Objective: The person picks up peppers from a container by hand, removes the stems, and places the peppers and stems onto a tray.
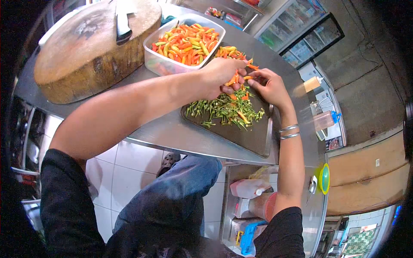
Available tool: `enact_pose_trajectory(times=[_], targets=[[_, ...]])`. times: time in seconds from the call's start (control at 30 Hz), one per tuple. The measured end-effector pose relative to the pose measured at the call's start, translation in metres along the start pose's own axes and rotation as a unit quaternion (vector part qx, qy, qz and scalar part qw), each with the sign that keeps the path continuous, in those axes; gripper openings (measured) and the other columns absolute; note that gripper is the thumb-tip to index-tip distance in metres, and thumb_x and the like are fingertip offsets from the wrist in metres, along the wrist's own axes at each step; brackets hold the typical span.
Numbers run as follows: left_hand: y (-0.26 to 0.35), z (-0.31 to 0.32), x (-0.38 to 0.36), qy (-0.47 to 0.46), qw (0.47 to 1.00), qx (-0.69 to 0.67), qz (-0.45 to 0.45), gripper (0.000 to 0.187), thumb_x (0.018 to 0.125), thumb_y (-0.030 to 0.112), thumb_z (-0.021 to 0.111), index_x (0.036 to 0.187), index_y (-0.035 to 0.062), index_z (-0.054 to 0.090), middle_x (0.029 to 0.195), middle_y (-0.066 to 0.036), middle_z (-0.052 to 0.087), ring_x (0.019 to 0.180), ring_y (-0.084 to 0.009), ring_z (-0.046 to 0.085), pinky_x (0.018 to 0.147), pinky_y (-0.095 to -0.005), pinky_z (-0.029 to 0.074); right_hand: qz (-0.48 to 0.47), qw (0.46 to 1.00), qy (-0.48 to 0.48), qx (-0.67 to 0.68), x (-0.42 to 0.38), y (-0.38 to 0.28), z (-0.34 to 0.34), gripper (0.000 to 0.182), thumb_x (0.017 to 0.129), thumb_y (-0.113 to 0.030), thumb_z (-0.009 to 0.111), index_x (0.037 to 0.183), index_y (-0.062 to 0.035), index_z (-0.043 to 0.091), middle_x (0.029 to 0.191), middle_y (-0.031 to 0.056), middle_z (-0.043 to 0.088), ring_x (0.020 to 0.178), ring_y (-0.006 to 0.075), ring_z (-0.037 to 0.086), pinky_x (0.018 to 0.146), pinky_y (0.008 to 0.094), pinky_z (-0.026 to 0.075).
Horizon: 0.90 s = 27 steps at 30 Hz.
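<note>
Chili peppers (234, 79), small and orange-red, are pinched between both hands over a dark metal tray (254, 139) that sits on the steel table (172, 133). The left hand (221, 75) is curled shut around a few of them, fingertips pressing down on one, while the right hand (269, 84) holds its thumb and forefinger closed on what looks like the stem end of the same pepper. Judging by their size and glossy skin, these peppers are very light, fairly firm yet bendable, and smooth enough to slip if gripped loosely; the skin would likely bruise or split under a hard squeeze. The best hold seems to be across the body near the cap with one hand, and on the thin green stem with the other, since the stem is the narrow, snappable part. A loose heap of green stems (223, 109) lies on the tray just below the hands, with a few peppers mixed in. More peppers (230, 52) are piled at the tray's far end, and a clear plastic tub (161, 64) full of peppers stands just beside it, near a thick round wooden chopping block (86, 51) with a cleaver (122, 23) resting on top.
</note>
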<state>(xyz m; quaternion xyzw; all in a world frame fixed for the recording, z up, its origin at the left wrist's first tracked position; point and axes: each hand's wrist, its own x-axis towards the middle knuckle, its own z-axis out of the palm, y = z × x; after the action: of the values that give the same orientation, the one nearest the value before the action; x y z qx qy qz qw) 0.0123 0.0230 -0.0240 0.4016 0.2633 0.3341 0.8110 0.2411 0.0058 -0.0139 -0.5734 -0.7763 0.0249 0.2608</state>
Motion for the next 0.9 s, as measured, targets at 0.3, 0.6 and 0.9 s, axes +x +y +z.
enact_pose_trajectory(times=[0.3,0.6,0.9], targets=[[0.001,0.005,-0.006,-0.012,0.995,0.076,0.071,0.029,0.093,0.031,0.069,0.099,0.005,0.057,0.069,0.003,0.049,0.049,-0.0044,0.043,0.038,-0.0198,0.027,0.028,0.959,0.027,0.28,-0.001,-0.022,-0.001,0.018,0.092,-0.013,0.069,0.103,0.0004,0.069,0.089,0.0019,0.07,0.082,0.0099,0.063,0.075,0.0251,0.05],[0.001,0.004,-0.008,0.015,0.986,0.134,0.097,0.031,0.085,0.022,0.078,0.104,0.0041,0.061,0.065,0.006,0.046,0.051,-0.0027,0.04,0.041,-0.0199,0.026,0.022,0.955,0.035,0.294,-0.001,-0.014,0.002,0.011,0.093,-0.013,0.068,0.096,-0.0021,0.067,0.087,-0.0029,0.066,0.078,0.006,0.058,0.072,0.023,0.048],[-0.002,0.001,-0.001,-0.024,0.991,0.058,0.117,0.029,0.093,0.023,0.069,0.108,0.0008,0.06,0.07,0.004,0.047,0.053,-0.0025,0.041,0.041,-0.0198,0.025,-0.015,0.93,0.007,0.368,-0.005,-0.016,-0.003,0.011,0.095,-0.014,0.064,0.098,-0.0037,0.063,0.088,-0.0012,0.063,0.084,0.0068,0.056,0.075,0.0217,0.045]])
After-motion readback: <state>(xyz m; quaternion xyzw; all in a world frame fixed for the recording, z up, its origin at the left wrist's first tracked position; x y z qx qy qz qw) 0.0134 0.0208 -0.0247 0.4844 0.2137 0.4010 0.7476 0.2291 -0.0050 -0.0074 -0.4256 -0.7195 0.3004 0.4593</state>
